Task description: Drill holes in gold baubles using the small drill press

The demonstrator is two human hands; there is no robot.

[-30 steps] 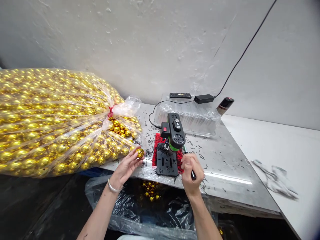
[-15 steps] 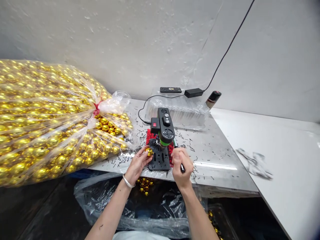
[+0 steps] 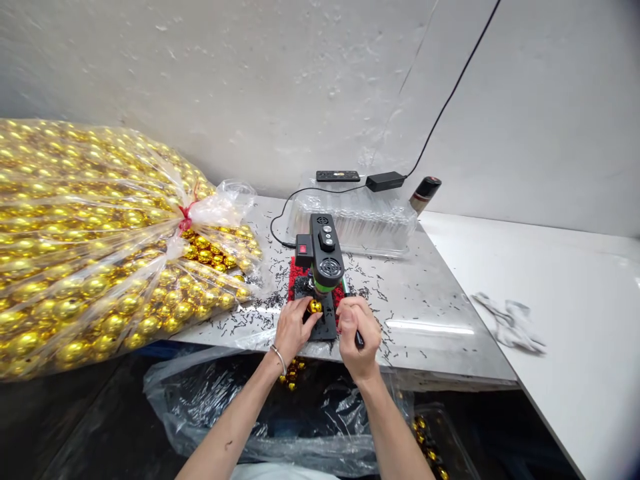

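Between the thumb and fingers of my left hand (image 3: 294, 325) is a shiny gold ball (image 3: 315, 306), held just under the head of a small black bench drill press (image 3: 326, 250). The drill's bit is mostly hidden by the head and my fingers. Beneath the ball lies the drill's slotted black base plate (image 3: 327, 327), on a red mat (image 3: 297, 269). My right hand (image 3: 359, 333) is wrapped round the black-gripped lever handle (image 3: 359, 341) at the drill's right side.
A big clear bag of gold balls (image 3: 100, 253) fills the left. Dark shavings litter the metal table (image 3: 420, 320). Behind the drill stand a clear plastic box (image 3: 353, 223), a power adapter (image 3: 385, 181) and a spray can (image 3: 425, 193). White gloves (image 3: 513, 323) lie right; a plastic bag (image 3: 210, 407) hangs below.
My left hand has moved right and brought the gold ball from the base plate's left edge to under the drill head. My right hand stays on the lever handle.
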